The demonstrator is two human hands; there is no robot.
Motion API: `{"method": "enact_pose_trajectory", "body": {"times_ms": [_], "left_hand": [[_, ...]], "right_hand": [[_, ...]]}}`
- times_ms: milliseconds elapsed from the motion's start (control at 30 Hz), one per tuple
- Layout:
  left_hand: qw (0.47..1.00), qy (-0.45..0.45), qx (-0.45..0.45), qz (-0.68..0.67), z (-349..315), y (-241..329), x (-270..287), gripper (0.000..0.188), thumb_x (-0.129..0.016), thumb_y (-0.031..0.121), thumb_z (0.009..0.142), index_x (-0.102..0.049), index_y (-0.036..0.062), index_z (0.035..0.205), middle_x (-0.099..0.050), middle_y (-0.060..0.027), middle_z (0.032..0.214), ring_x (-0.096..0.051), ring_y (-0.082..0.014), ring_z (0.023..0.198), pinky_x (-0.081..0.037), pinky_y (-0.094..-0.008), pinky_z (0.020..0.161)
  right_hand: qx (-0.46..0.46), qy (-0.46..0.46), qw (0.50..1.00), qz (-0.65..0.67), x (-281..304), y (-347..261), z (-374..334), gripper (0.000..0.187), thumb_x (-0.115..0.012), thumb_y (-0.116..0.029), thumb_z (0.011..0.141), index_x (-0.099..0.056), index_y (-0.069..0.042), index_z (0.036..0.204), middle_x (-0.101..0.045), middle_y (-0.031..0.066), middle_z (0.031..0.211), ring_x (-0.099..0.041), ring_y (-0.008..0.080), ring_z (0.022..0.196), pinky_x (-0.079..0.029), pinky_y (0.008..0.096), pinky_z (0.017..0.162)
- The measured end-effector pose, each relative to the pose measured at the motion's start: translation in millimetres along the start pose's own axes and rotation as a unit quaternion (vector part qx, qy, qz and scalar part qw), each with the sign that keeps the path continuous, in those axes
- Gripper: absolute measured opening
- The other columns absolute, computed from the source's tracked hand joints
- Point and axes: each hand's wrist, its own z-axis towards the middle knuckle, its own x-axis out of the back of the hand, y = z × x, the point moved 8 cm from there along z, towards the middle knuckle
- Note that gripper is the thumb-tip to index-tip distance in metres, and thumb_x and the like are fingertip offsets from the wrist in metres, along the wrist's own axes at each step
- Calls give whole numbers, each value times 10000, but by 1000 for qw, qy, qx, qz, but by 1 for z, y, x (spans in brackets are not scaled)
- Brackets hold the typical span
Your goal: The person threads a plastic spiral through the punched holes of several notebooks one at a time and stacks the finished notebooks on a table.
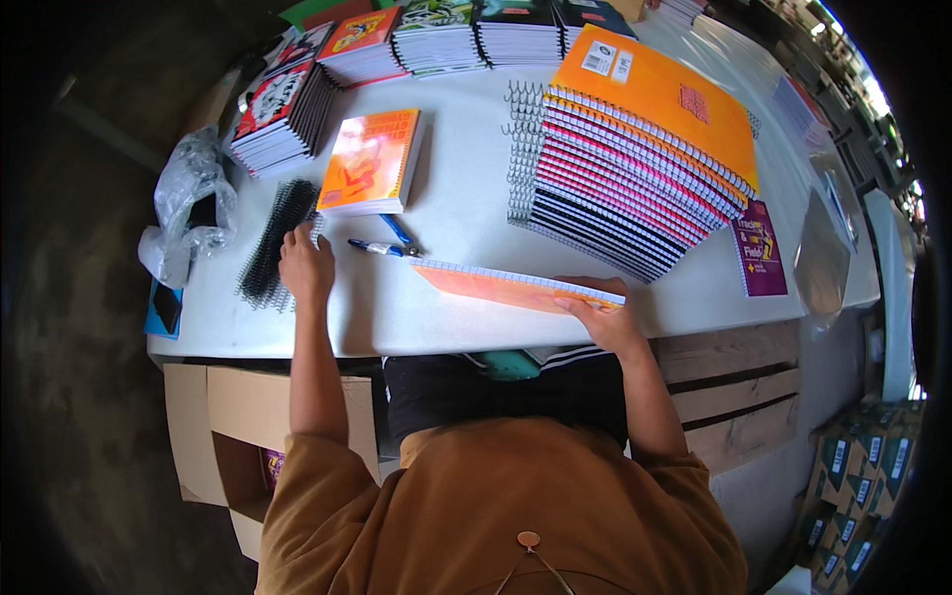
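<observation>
My left hand [307,266] is at the right edge of a heap of dark spiral binding coils [266,243], its fingers bent around a coil there. How many coils they grip is hidden. In my right hand [607,325] is an orange notebook [496,288], tilted over the table's near edge, with the thumb on its cover and a row of punched holes along the upper edge. Between the two hands lie blue-handled pliers [382,247]. A thick stack of orange-covered sheets [369,159] rests just beyond them.
A tall fanned pile of spiral notebooks [635,188] fills the table's right half, beside a purple notebook [762,253]. More notebook stacks [436,45] line the far edge. Crumpled clear plastic [188,208] lies at the left. An open cardboard box [238,397] stands below the table.
</observation>
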Motion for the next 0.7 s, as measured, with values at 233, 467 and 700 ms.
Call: {"method": "enact_pose_trajectory", "body": {"times_ms": [233, 467, 700], "left_hand": [[965, -134, 155, -161, 21, -67, -25, 299, -511, 277, 861, -536, 12, 998, -611, -101, 884, -608, -218, 778, -485, -351, 650], [737, -353, 62, -573, -27, 92, 36, 263, -403, 190, 883, -523, 19, 1042, -381, 35, 674, -316, -42, 523, -275, -174, 485], [772, -324, -76, -541, -38, 121, 58, 313, -438, 326, 943, -513, 33, 864, -421, 13, 732, -302, -57, 631, -305, -197, 585]], "right_hand": [[86, 29, 995, 29, -3, -21, 3, 248, -628, -16, 800, -635, -3, 1048, -663, 118, 985, -619, 152, 900, -486, 278, 799], [14, 76, 996, 36, 10, -6, 3, 219, -637, -9, 789, -631, 56, 998, -660, 96, 914, -604, 108, 779, -499, 229, 701], [31, 90, 992, 86, 7, -12, 5, 219, -640, 3, 779, -629, 56, 991, -658, 100, 937, -601, 120, 826, -483, 251, 772]]}}
